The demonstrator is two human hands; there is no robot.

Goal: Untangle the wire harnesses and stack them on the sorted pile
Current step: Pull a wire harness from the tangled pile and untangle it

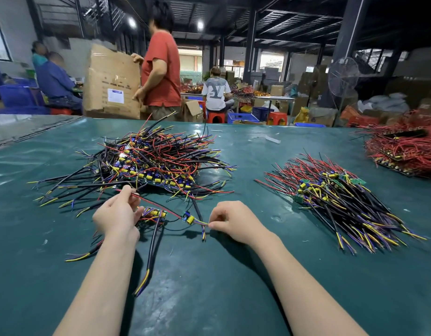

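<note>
We hold one harness [189, 218] taut between our hands, low over the green counter [209, 275]. The left hand [117, 212] pinches its red wire and the right hand [231, 219] pinches its yellow and purple leads. The tangled heap [158, 161] lies just beyond, and the sorted pile [331, 197] lies well apart to the right.

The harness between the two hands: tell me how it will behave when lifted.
Probably floppy: on the harness, thin wire ends droop freely. Likely light, since the left hand and right hand carry it by fingertip pinches. Its black lead runs towards the tangled pile and may snag there.
</note>
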